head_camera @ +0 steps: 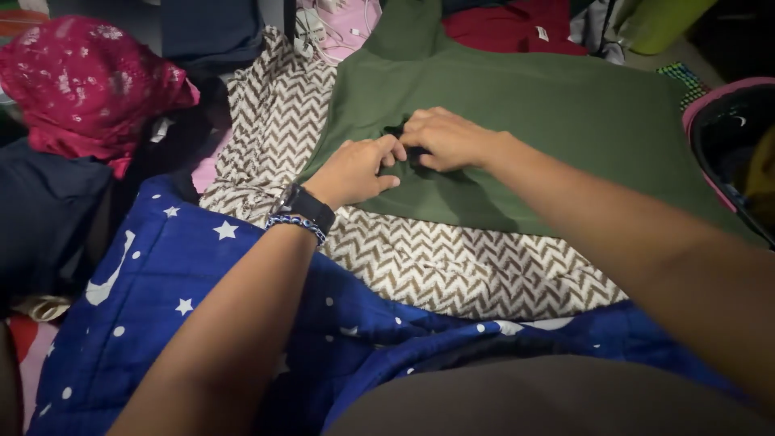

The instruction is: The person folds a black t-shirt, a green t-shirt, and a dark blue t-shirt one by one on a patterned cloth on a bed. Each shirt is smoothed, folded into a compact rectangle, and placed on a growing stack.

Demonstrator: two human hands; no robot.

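A dark green garment (565,113) lies spread flat over a brown-and-white zigzag cloth (452,266). My left hand (355,171) and my right hand (446,137) meet at the green garment's left part, fingertips pinching a small dark spot in the fabric between them. My left wrist wears a black watch and a beaded band (300,211). What exactly sits between the fingertips is too small to tell.
A blue quilt with white stars and moons (153,299) covers the near side. A red floral bundle (81,81) sits at the far left, red cloth (508,24) and a pink item with white cable (339,24) at the back, a pink-rimmed dark container (731,137) at the right.
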